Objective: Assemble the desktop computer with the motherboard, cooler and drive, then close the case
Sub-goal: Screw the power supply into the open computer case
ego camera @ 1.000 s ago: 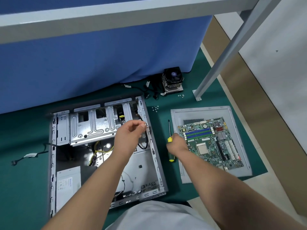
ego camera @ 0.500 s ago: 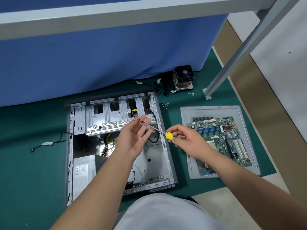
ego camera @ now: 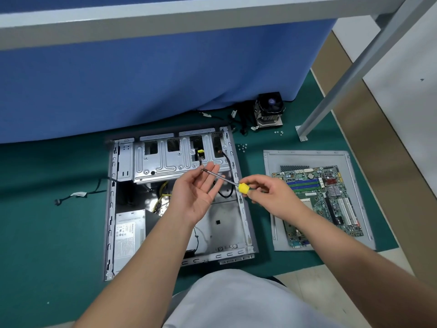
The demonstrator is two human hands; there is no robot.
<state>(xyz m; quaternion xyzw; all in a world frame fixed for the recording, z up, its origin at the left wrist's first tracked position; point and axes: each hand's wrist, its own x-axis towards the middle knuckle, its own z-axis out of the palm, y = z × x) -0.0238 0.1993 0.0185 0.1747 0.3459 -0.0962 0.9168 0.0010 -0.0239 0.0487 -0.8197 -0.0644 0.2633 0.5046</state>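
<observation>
The open grey computer case (ego camera: 111,209) lies on the green mat with its drive cage (ego camera: 165,162) at the far end and the power supply (ego camera: 128,235) near left. My right hand (ego camera: 267,195) grips the yellow handle of a screwdriver (ego camera: 242,187). Its shaft points left, and the tip lies against the fingers of my left hand (ego camera: 196,195), held palm up over the case. The green motherboard (ego camera: 326,202) rests on the grey side panel (ego camera: 272,166) to the right. The cooler (ego camera: 269,112) stands at the back by the blue cloth.
Loose screws (ego camera: 242,147) lie between case and panel, with more screws (ego camera: 279,133) by the cooler. A cable (ego camera: 78,195) trails left of the case. Black cables (ego camera: 241,121) sit beside the cooler. A grey metal frame leg (ego camera: 305,129) stands on the mat at back right.
My right hand picked the screwdriver up from the mat beside the case and brought it over the case. My left hand turned palm up and now meets the tip.
</observation>
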